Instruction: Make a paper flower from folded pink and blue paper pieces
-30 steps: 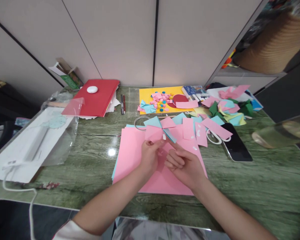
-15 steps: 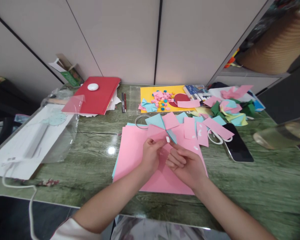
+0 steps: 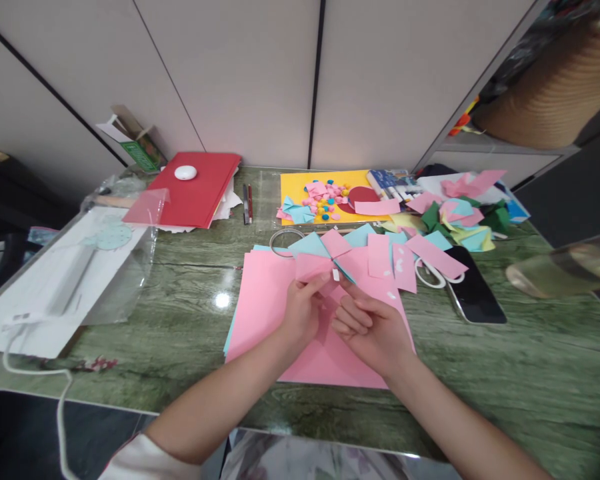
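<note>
Between my hands is a folded paper shape (image 3: pixel 314 264) with pink and light blue flaps fanned out from one centre. My left hand (image 3: pixel 301 312) pinches its near pink flap, thumb on top. A small white strip (image 3: pixel 335 274) stands out beside the left thumb, near a narrow blue flap (image 3: pixel 345 269). My right hand (image 3: pixel 373 327) is closed, most fingers curled in, with the index fingertip at the blue flap and the strip. Whether that fingertip pinches or only touches is hard to see. Below lies a stack of pink sheets (image 3: pixel 350 363) over light blue ones.
Pink paper strips (image 3: pixel 379 256), white-handled scissors (image 3: pixel 431 273) and a phone (image 3: pixel 475 287) lie to the right. Behind is a yellow sheet (image 3: pixel 290 185) with small coloured pieces. A glass (image 3: pixel 555 270) stands far right. A red folder (image 3: pixel 195 200) and pens (image 3: pixel 248 203) are left.
The paper shape has tilted slightly, its near pink flap showing more squarely and the blue flap narrower. My left thumb has shifted a little up onto the pink flap. My right hand is nearly unmoved.
</note>
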`<state>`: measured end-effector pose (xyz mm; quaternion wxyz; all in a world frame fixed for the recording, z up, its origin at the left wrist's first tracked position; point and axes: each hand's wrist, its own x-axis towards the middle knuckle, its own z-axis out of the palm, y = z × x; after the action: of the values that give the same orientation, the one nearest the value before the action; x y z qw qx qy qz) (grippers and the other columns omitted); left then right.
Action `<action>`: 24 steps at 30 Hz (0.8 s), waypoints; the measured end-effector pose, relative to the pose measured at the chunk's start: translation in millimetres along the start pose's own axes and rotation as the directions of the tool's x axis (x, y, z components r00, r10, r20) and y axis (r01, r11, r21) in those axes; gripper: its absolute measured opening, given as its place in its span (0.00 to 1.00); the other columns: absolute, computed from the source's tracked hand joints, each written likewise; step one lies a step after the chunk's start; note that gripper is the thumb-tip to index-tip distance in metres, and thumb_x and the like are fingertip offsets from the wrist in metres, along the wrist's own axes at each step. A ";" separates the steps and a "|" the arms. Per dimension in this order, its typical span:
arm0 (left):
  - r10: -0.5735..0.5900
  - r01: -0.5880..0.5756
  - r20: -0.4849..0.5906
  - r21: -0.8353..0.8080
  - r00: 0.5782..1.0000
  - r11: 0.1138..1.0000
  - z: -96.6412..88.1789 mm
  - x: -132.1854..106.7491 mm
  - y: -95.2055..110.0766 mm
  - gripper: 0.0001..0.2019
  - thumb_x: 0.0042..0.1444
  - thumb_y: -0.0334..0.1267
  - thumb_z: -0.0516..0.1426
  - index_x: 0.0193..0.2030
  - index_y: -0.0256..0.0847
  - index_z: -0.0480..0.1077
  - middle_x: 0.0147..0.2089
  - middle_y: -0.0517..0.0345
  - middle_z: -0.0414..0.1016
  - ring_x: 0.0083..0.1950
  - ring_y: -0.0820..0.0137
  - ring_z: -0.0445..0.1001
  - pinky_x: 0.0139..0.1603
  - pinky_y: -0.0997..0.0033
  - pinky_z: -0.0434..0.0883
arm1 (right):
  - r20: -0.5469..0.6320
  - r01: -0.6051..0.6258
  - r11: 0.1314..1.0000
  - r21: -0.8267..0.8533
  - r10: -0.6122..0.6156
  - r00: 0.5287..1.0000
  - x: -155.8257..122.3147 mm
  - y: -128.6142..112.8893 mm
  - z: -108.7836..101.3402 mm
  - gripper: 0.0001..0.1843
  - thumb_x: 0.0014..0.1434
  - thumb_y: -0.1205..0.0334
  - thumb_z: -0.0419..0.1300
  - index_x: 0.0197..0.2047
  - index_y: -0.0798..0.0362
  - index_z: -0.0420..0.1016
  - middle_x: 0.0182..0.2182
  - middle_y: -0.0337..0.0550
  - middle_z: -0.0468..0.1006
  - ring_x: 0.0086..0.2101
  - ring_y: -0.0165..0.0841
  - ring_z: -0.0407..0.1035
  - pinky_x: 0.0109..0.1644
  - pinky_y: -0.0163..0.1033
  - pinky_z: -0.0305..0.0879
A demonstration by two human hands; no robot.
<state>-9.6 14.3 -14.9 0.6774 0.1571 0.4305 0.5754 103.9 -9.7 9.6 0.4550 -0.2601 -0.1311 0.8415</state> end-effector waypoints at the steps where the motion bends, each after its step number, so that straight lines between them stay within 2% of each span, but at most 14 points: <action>1: 0.003 -0.003 0.008 -0.001 1.000 1.000 -0.1 0.2 -0.2 0.11 0.40 0.37 0.64 0.17 0.35 0.67 0.14 0.66 0.60 0.17 0.80 0.57 0.20 0.75 0.53 | 0.001 -0.002 1.000 0.009 0.002 1.000 0.0 0.0 0.1 0.13 0.49 0.70 0.52 0.40 0.52 0.68 0.13 0.27 0.43 0.17 0.25 0.33 0.22 0.32 0.42; 13: 0.099 -0.099 0.039 -0.005 0.994 0.995 2.0 0.9 1.2 0.11 0.40 0.37 0.64 0.17 0.36 0.67 0.16 0.65 0.63 0.21 0.79 0.59 0.23 0.76 0.57 | -0.005 0.026 1.000 -0.001 -0.026 1.000 -0.6 0.4 0.9 0.04 0.49 0.70 0.53 0.29 0.52 0.65 0.14 0.28 0.43 0.18 0.25 0.34 0.22 0.33 0.42; 19: 0.103 -0.102 0.044 -0.031 0.994 0.994 1.7 0.2 0.5 0.08 0.40 0.35 0.63 0.19 0.36 0.69 0.18 0.65 0.65 0.21 0.79 0.61 0.25 0.75 0.59 | 0.000 0.024 0.999 0.026 -0.024 1.000 -1.8 0.5 2.3 0.05 0.50 0.70 0.53 0.32 0.53 0.66 0.14 0.28 0.43 0.18 0.25 0.34 0.22 0.33 0.42; 24: 0.094 -0.093 0.032 -0.036 0.995 0.995 3.5 -1.7 0.9 0.07 0.41 0.35 0.64 0.22 0.35 0.70 0.20 0.64 0.68 0.21 0.79 0.62 0.24 0.76 0.59 | 0.009 0.001 0.998 0.066 -0.001 1.000 -1.8 0.7 2.3 0.12 0.52 0.70 0.52 0.41 0.54 0.68 0.13 0.28 0.44 0.18 0.25 0.34 0.22 0.32 0.43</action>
<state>-7.4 14.0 -11.5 0.6597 0.1750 0.4010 0.6110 103.0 -11.5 11.8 0.4633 -0.2412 -0.1054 0.8462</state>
